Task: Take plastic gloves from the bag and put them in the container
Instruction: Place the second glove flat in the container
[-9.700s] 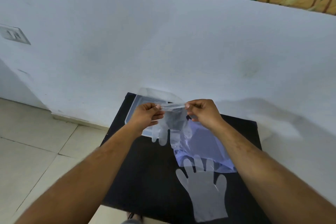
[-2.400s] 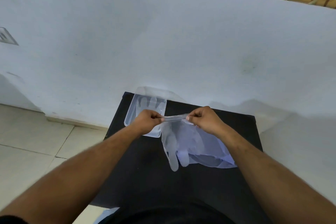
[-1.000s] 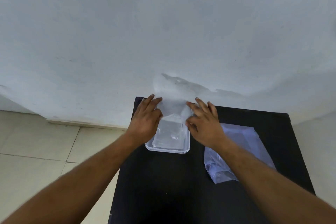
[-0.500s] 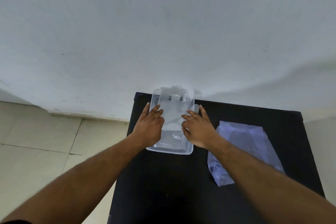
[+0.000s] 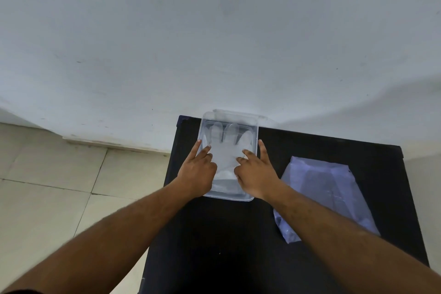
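Note:
A clear plastic glove lies flat inside the transparent rectangular container, its fingers pointing toward the wall. My left hand rests on the glove's left side with fingers spread. My right hand presses the glove's right side, index finger along the container's right rim. Neither hand grips anything. The bluish plastic bag lies flat to the right, partly under my right forearm.
Everything sits on a small black table pushed against a white wall. The container's clear lid leans behind it at the wall. Beige floor tiles lie to the left, beyond the table's edge.
The glove, held up between both hands earlier, now lies spread flat in the container. Both hands have shifted slightly outward and flattened on it. The view has tilted down.

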